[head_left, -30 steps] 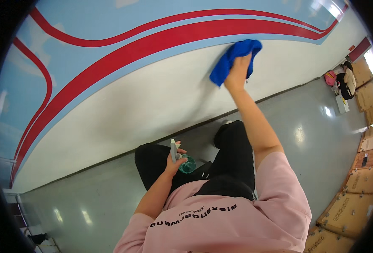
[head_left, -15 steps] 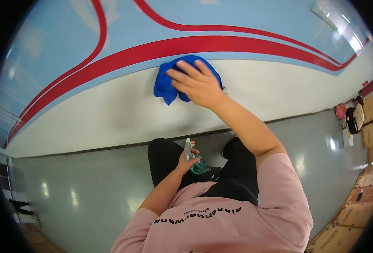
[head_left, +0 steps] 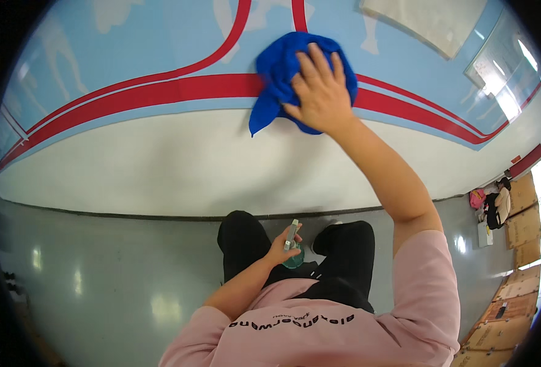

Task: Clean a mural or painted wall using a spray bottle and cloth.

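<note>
Your left hand [head_left: 281, 248] clasps green spray-bottle [head_left: 294, 259]; right hand [head_left: 324, 98] spread on blue cloth [head_left: 276, 70], blue-red panel [head_left: 179, 37], lower edge; black-lettered pink shirt [head_left: 344, 342].

The right grip [head_left: 323, 98] has moved up, taking the blue cloth [head_left: 276, 76] from the white wall [head_left: 209, 153] onto the wide red stripe [head_left: 191, 89].

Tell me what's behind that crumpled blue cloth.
A broad red stripe and a light-blue wall panel disappear behind the crumpled blue cloth; the patch it covers cannot be seen.
</note>
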`<state>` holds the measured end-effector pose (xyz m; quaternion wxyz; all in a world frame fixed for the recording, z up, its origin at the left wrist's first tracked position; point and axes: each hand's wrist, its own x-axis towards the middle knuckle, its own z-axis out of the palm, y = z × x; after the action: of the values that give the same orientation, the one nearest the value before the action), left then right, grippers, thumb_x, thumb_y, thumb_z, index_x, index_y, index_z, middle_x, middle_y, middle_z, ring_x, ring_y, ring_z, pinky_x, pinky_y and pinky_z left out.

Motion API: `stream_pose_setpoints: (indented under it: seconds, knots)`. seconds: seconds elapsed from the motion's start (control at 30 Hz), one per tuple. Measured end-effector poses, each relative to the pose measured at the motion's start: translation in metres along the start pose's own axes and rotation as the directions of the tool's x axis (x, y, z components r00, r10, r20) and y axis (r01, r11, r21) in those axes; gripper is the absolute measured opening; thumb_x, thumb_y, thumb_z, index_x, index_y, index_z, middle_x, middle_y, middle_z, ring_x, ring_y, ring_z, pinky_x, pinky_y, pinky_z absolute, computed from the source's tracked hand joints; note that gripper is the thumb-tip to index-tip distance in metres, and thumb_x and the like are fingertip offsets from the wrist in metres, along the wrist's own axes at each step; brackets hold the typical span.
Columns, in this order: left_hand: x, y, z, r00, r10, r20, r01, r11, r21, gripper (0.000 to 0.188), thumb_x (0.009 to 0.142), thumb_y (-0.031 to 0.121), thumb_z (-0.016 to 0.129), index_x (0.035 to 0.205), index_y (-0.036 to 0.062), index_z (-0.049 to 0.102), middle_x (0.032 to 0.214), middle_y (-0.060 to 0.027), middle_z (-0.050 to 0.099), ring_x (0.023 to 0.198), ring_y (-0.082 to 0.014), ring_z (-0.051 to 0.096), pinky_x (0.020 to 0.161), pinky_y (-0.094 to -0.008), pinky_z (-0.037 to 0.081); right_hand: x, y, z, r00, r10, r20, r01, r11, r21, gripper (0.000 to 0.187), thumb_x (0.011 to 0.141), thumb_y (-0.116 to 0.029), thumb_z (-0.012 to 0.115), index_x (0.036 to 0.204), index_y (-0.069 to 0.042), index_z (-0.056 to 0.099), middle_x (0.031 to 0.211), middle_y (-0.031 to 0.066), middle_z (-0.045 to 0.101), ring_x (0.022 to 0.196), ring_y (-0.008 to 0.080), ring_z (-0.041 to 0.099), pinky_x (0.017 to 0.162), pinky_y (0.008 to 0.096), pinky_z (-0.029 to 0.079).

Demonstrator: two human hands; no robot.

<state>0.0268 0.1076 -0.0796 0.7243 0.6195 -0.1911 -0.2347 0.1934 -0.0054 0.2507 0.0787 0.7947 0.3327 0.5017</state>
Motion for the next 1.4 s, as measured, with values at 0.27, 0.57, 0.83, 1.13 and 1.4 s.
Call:
stream_pose_setpoints:
  seconds: [0.27, 0.57, 0.83, 1.13, 1.4]
  knots:
    - [-0.002, -0.002, 0.006, 0.999, 0.003, -0.046, -0.004, 1.000, -0.018, 0.075, 0.062, 0.001, 0.066, 0.128, 0.0156, 0.034, 0.092, -0.0023, 0.053, 0.081, -0.0104, 0.048, 0.073, -0.0259, 0.039, 0.113, -0.040, 0.010, 0.949, -0.183, -0.255, 0.195, 0.980, 0.023, 0.049, 0.061, -0.035, 0.068, 0.103, -0.012, 0.058, 0.122, 0.0048, 0.046, 0.122, 0.0212, 0.033, 0.100, 0.0454, 0.023]
    - [0.002, -0.021, 0.017, 0.986, -0.010, -0.167, -0.022, 0.982, -0.187, 0.075, 0.061, -0.002, 0.065, 0.128, 0.0126, 0.035, 0.090, -0.0030, 0.053, 0.076, -0.0099, 0.046, 0.070, -0.0248, 0.040, 0.128, -0.009, -0.014, 0.886, -0.111, -0.451, 0.042, 0.986, -0.160, 0.049, 0.061, -0.040, 0.066, 0.104, -0.018, 0.058, 0.119, 0.0028, 0.048, 0.119, 0.0204, 0.035, 0.098, 0.0444, 0.024]
    - [0.001, -0.033, 0.013, 0.979, -0.113, -0.171, 0.084, 0.982, -0.167, 0.075, 0.061, -0.006, 0.064, 0.127, 0.0145, 0.036, 0.090, -0.0037, 0.053, 0.076, -0.0111, 0.049, 0.069, -0.0262, 0.042, 0.072, 0.023, -0.023, 0.862, -0.103, -0.496, 0.062, 0.993, -0.099, 0.045, 0.059, -0.035, 0.068, 0.098, -0.014, 0.058, 0.117, 0.0037, 0.049, 0.118, 0.0219, 0.037, 0.098, 0.0424, 0.026]
    - [0.001, -0.032, 0.011, 0.979, -0.133, -0.154, 0.116, 0.987, -0.114, 0.076, 0.061, -0.008, 0.063, 0.127, 0.0155, 0.035, 0.090, -0.0059, 0.052, 0.073, -0.0125, 0.050, 0.066, -0.0254, 0.045, -0.021, 0.092, -0.047, 0.982, -0.185, -0.033, 0.185, 0.983, 0.013, 0.046, 0.053, -0.028, 0.073, 0.094, -0.013, 0.057, 0.121, 0.0033, 0.047, 0.121, 0.0203, 0.036, 0.097, 0.0408, 0.029]
    - [0.005, -0.031, 0.013, 0.973, -0.151, -0.176, 0.127, 0.982, -0.143, 0.076, 0.061, -0.009, 0.063, 0.127, 0.0154, 0.035, 0.090, -0.0056, 0.052, 0.077, -0.0132, 0.050, 0.068, -0.0274, 0.045, -0.138, 0.228, -0.100, 0.992, -0.080, -0.094, 0.059, 0.976, -0.209, 0.038, 0.037, -0.018, 0.066, 0.066, -0.003, 0.048, 0.114, 0.0193, 0.049, 0.112, 0.0372, 0.043, 0.092, 0.0492, 0.033]
